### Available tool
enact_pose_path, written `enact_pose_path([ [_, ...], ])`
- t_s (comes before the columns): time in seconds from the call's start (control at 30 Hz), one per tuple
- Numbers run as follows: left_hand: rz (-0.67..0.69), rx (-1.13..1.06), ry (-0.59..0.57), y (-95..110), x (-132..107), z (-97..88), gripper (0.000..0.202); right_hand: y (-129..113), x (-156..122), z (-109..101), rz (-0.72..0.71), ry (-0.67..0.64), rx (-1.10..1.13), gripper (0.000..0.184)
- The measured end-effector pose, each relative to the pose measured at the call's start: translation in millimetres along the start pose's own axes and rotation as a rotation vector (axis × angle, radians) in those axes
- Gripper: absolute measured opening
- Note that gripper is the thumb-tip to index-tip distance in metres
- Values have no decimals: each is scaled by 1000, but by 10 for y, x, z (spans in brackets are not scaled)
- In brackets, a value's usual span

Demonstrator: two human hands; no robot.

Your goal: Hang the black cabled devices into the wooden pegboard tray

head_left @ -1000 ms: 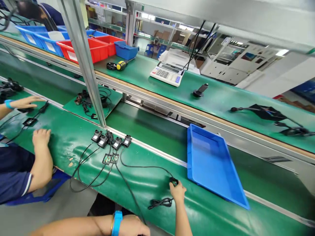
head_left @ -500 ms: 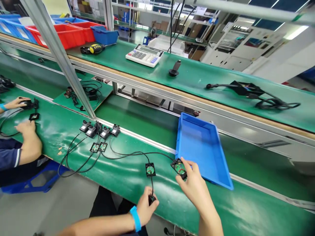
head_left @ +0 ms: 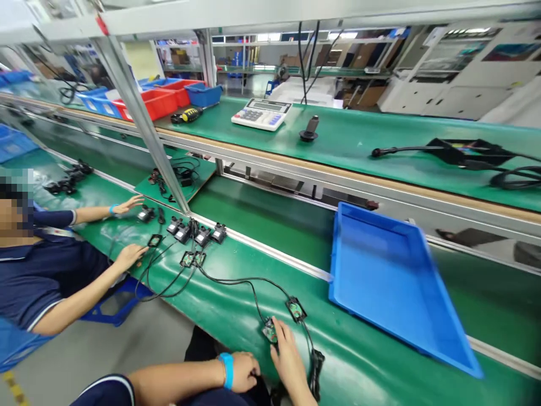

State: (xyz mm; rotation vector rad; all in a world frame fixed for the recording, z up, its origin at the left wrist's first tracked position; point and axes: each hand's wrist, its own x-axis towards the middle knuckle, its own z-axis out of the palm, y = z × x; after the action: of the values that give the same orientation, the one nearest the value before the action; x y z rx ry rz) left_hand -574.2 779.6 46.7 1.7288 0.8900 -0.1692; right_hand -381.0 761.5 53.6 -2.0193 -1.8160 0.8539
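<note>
My right hand point(head_left: 288, 356) has its fingertips on a small green circuit board in a black frame point(head_left: 269, 330), with a cable running from it. Just beyond lies a second framed circuit board point(head_left: 296, 309), untouched; its cable leads to a bundled black cable point(head_left: 316, 372) right of my right hand. My left hand point(head_left: 245, 372), with a blue wristband, is at the table's front edge with fingers curled; whatever they may hold is hidden. Further left on the green bench sit several black camera-like boxes point(head_left: 202, 235) and two more framed boards point(head_left: 188, 259).
A blue tray point(head_left: 338, 254) stands tilted on the right. At left a co-worker's hands point(head_left: 131, 256) reach over the bench among black parts. The raised shelf bears a calculator point(head_left: 261, 115), a screwdriver point(head_left: 192, 115), red bins point(head_left: 147, 105) and a cabled black box point(head_left: 465, 151).
My view has swung, so the bench appears shifted right. My right hand has let go of one framed board and is on another. The co-worker's hands have reached towards the black boxes.
</note>
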Motion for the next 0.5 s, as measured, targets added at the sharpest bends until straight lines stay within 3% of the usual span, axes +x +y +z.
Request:
enact_pose_path([
  [0.07, -109, 77, 55, -221, -319, -294, 25, 74, 169, 158, 76, 49, -131, 67],
  [0.1, -123, 87, 135, -320, -459, -480, 25, 102, 231, 209, 117, 86, -192, 64],
  [0.23, -115, 4, 611, -735, -725, -1514, 29, 232, 355, 238, 157, 241, -331, 53],
  [0.33, -103, -128, 870, -1003, -567, -2418, 27, 343, 399, 165, 247, 337, -429, 50],
  [0.4, -92, -140, 1026, -1107, -379, -2946, 25, 399, 434, 134, 309, 317, -482, 48],
  [0.5, -75, -127, 1111, -1197, -50, -3563, 41, 457, 500, 178, 340, 215, -530, 42],
])
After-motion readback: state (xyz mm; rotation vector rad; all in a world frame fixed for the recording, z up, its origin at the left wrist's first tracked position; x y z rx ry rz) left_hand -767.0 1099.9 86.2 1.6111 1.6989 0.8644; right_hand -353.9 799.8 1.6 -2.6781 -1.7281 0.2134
